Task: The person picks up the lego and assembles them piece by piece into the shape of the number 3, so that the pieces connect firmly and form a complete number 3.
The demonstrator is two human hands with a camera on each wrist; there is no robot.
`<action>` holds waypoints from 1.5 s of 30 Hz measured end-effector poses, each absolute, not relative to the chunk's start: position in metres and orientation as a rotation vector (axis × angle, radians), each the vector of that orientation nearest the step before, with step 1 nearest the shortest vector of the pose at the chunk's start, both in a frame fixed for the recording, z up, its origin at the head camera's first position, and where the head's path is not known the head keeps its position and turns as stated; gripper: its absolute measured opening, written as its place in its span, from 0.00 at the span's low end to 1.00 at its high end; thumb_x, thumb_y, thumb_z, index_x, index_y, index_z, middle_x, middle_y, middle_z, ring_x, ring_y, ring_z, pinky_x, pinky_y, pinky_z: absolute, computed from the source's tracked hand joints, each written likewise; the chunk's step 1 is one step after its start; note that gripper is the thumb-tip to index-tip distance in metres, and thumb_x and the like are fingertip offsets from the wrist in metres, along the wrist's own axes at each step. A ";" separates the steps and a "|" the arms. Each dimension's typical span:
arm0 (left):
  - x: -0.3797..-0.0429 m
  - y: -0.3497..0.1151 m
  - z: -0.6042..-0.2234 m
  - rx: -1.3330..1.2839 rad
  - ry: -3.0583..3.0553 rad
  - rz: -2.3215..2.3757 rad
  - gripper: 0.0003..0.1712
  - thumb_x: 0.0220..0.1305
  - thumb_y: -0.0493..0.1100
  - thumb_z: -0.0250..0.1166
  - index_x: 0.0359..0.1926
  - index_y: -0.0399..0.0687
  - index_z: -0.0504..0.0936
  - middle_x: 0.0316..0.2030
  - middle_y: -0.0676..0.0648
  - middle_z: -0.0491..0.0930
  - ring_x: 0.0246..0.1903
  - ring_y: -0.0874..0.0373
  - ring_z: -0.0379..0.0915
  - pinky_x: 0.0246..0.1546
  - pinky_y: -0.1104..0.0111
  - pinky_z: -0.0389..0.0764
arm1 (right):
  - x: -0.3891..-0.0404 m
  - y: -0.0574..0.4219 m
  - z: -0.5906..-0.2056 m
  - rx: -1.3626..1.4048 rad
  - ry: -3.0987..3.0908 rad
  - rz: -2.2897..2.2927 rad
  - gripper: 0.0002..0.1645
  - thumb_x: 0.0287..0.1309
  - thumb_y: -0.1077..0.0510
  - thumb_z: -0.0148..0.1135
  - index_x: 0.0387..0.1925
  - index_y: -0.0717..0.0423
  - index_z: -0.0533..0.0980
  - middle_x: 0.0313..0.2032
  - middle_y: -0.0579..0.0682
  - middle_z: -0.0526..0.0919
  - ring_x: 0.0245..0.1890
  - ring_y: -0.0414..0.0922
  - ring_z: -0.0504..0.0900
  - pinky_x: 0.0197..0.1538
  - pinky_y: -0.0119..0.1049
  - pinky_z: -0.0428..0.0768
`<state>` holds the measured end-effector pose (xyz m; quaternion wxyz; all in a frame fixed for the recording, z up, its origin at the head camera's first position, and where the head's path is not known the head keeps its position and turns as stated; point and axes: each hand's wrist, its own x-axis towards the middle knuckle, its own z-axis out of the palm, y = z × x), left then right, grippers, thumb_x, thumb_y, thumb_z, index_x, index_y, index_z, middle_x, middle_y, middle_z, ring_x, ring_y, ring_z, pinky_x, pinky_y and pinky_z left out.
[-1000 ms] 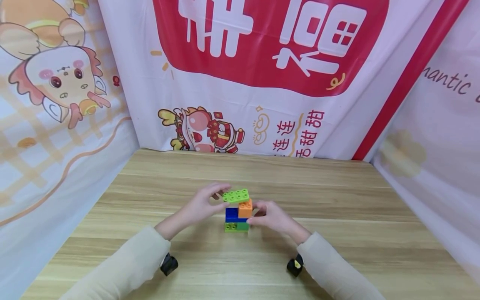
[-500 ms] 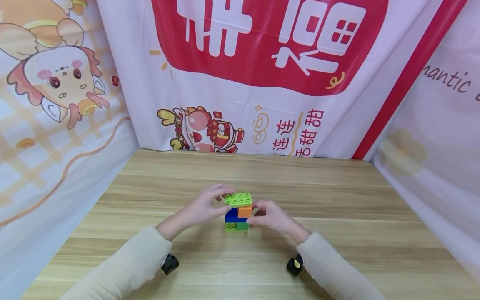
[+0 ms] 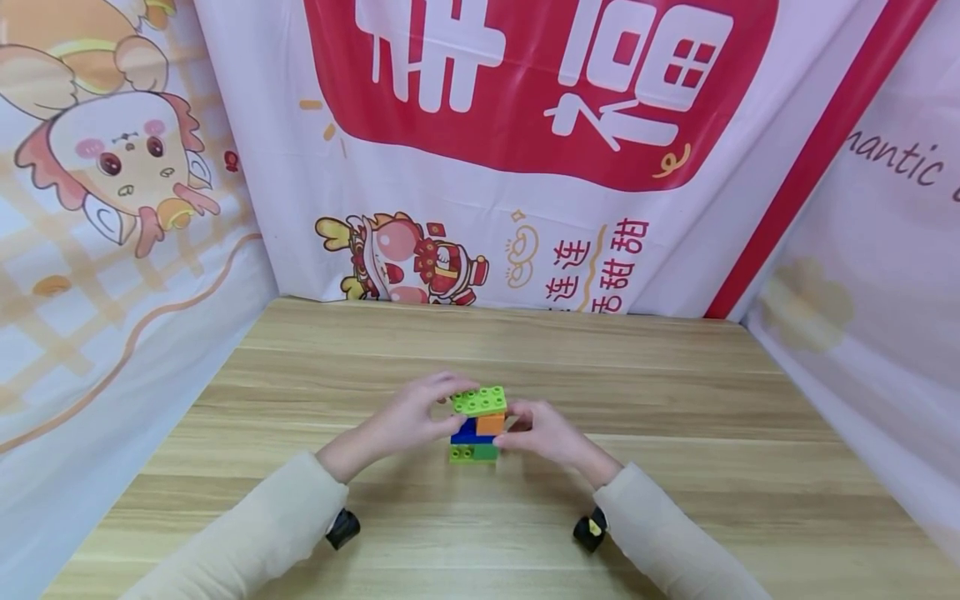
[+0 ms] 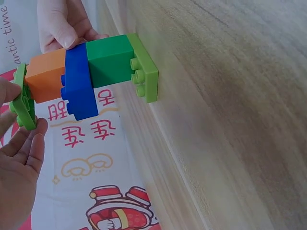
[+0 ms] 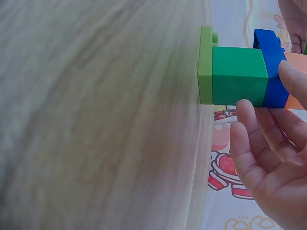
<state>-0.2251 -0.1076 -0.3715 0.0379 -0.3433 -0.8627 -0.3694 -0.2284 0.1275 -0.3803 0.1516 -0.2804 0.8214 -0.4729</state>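
A small tower of toy building bricks stands on the table. Its lowest layer is a flat lime-green brick (image 4: pixel 147 72), followed upward by a green brick (image 4: pixel 110 61), a wider flat blue brick (image 4: pixel 79 84) and an orange brick (image 4: pixel 45 76). My left hand (image 3: pixel 412 414) pinches another flat lime-green brick (image 3: pixel 486 402) over the orange one. In the left wrist view this brick leans slightly, right at the orange brick's top. My right hand (image 3: pixel 551 433) steadies the tower from the right, thumb (image 5: pixel 290 79) on the blue brick and fingers around the far side.
The wooden table (image 3: pixel 637 383) reaches back to a white and red printed cloth (image 3: pixel 540 158). More printed cloth hangs along the left and right sides. A black wrist camera (image 3: pixel 343 530) sits under the left sleeve, another (image 3: pixel 590 532) under the right.
My left hand has brought the flat lime-green brick rightward and down onto the orange brick, turning it slightly. The right hand and the tower have stayed in place.
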 end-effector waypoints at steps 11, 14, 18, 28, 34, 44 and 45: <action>-0.223 -0.107 -0.370 -1.116 -2.649 -1.046 0.23 0.61 0.43 0.62 0.58 0.60 0.74 0.53 0.52 0.71 0.46 0.63 0.69 0.40 0.71 0.76 | -0.237 0.129 -0.394 -0.819 2.339 -1.377 0.17 0.56 0.62 0.63 0.48 0.63 0.76 0.40 0.56 0.81 0.37 0.52 0.79 0.39 0.37 0.77; -0.224 -0.106 -0.370 -1.111 -2.648 -1.040 0.22 0.61 0.45 0.62 0.58 0.60 0.75 0.53 0.52 0.71 0.47 0.63 0.69 0.42 0.69 0.75 | -0.244 0.131 -0.405 -0.820 2.353 -1.368 0.18 0.56 0.59 0.63 0.48 0.62 0.76 0.40 0.55 0.81 0.37 0.50 0.79 0.39 0.37 0.77; -0.224 -0.105 -0.370 -1.091 -2.651 -1.033 0.21 0.61 0.47 0.63 0.56 0.61 0.76 0.52 0.53 0.72 0.48 0.63 0.69 0.45 0.67 0.75 | -0.248 0.133 -0.412 -0.824 2.357 -1.360 0.20 0.55 0.55 0.64 0.49 0.59 0.76 0.41 0.53 0.81 0.37 0.48 0.79 0.39 0.37 0.77; -0.226 -0.104 -0.366 -1.140 -2.649 -0.946 0.21 0.60 0.46 0.63 0.56 0.59 0.77 0.51 0.52 0.73 0.47 0.62 0.69 0.44 0.67 0.75 | -0.248 0.134 -0.411 -0.858 2.350 -1.360 0.21 0.55 0.54 0.64 0.49 0.59 0.76 0.40 0.54 0.81 0.37 0.49 0.79 0.39 0.36 0.77; -0.226 -0.104 -0.361 -1.219 -2.632 -0.888 0.21 0.60 0.44 0.63 0.56 0.55 0.76 0.50 0.48 0.73 0.47 0.59 0.70 0.43 0.65 0.76 | -0.249 0.134 -0.411 -0.857 2.348 -1.362 0.20 0.55 0.54 0.64 0.49 0.59 0.76 0.40 0.54 0.81 0.36 0.48 0.79 0.39 0.37 0.77; -0.229 -0.103 -0.354 -1.258 -2.658 -0.856 0.20 0.60 0.43 0.64 0.54 0.50 0.78 0.49 0.48 0.74 0.44 0.59 0.71 0.44 0.64 0.76 | -0.248 0.133 -0.410 -0.869 2.351 -1.368 0.19 0.55 0.54 0.64 0.47 0.59 0.77 0.40 0.53 0.81 0.36 0.48 0.79 0.39 0.37 0.77; -0.229 -0.103 -0.353 -1.260 -2.663 -0.859 0.20 0.60 0.43 0.64 0.54 0.50 0.78 0.49 0.47 0.74 0.44 0.59 0.71 0.44 0.64 0.76 | -0.248 0.133 -0.410 -0.869 2.351 -1.369 0.19 0.55 0.54 0.64 0.47 0.59 0.77 0.40 0.52 0.81 0.36 0.48 0.79 0.39 0.37 0.77</action>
